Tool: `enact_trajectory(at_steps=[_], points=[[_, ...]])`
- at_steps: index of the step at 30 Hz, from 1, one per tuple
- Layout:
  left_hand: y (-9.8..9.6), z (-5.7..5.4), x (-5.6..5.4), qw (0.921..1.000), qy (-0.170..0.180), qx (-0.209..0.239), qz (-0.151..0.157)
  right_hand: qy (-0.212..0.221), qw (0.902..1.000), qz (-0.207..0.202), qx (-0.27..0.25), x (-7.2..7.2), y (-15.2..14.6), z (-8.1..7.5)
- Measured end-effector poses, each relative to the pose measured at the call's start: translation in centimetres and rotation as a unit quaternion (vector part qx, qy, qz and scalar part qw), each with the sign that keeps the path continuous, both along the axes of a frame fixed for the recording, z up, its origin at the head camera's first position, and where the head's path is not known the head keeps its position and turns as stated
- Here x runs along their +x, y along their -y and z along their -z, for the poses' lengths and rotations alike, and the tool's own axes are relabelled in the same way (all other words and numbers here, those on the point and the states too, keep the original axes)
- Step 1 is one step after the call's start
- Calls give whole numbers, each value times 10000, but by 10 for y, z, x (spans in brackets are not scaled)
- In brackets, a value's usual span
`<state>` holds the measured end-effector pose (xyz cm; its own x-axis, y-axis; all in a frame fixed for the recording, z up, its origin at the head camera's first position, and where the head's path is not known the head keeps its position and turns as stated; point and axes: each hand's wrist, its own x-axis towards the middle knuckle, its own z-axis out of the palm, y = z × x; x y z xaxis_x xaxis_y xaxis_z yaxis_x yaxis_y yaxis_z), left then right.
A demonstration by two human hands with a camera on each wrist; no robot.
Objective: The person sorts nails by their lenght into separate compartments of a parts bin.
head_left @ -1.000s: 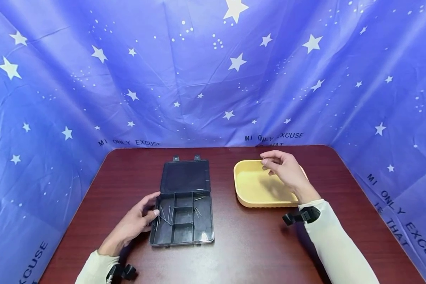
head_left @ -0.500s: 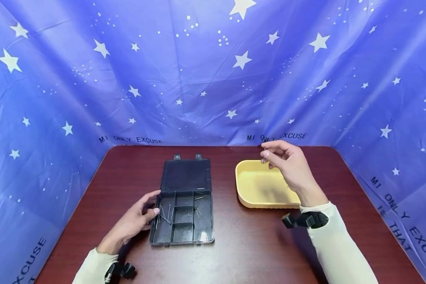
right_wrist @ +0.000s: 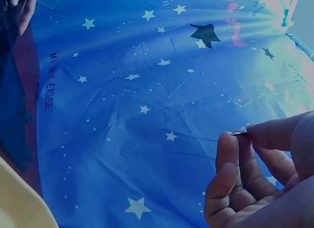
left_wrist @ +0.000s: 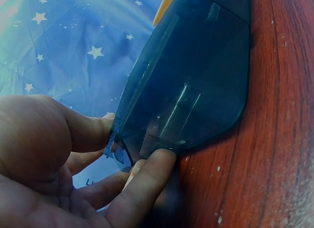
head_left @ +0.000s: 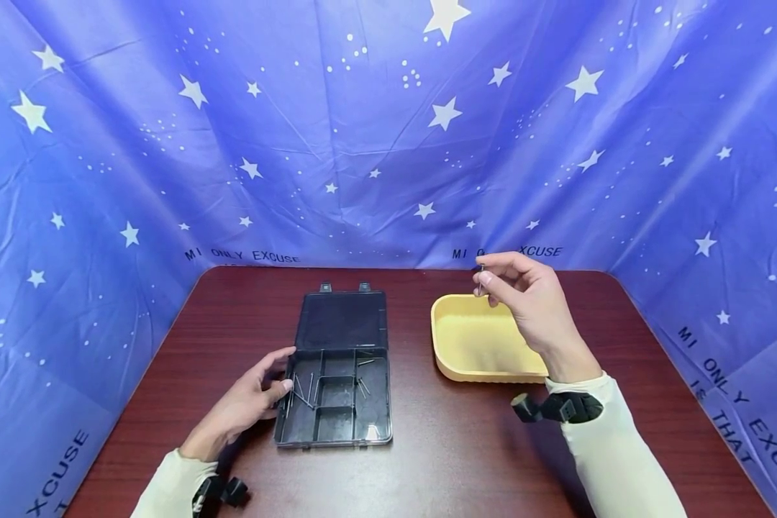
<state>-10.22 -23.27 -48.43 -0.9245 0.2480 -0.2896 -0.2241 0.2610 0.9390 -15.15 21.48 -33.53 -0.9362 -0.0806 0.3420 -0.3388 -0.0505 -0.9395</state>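
A dark plastic compartment box (head_left: 378, 439) lies on the table with its lid (head_left: 342, 320) folded back. My left hand (head_left: 242, 403) grips its left wall, thumb at the rim and fingers on the outside; the left wrist view shows the see-through wall (left_wrist: 196, 86) close up. Several thin nails (head_left: 303, 397) lie in the left compartment, and a few more (head_left: 362, 387) on the right side. Above the far part of a yellow tray (head_left: 437, 345), my right hand (head_left: 537, 309) pinches one nail (head_left: 481, 279) between thumb and fingertips. In the right wrist view that nail (right_wrist: 239, 134) shows only its end.
The dark red table (head_left: 427, 460) runs back to a blue curtain (head_left: 362, 144) with white stars, which hangs on three sides. The tray stands right of the box, a strip of tabletop between them. My right forearm covers the tray's right end.
My right hand has risen with the nail from low over the tray and shifted slightly right, then stayed nearly still. The left hand keeps its grip on the box.
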Motion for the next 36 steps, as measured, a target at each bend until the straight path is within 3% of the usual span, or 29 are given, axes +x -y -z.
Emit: enact_trajectory(at_steps=[10,16,25,36], points=[[1,3,1,10000,14,2,11,11,10000,-68,-61,2,1,0],[2,3,2,10000,52,38,-49,-34,9995,-310,-85,0,11,5],[0,3,0,9998,35,179,10,269,9960,-739,414,3,52,25],[-1,2,0,9997,19,228,22,990,9812,-1495,718,10,122,55]])
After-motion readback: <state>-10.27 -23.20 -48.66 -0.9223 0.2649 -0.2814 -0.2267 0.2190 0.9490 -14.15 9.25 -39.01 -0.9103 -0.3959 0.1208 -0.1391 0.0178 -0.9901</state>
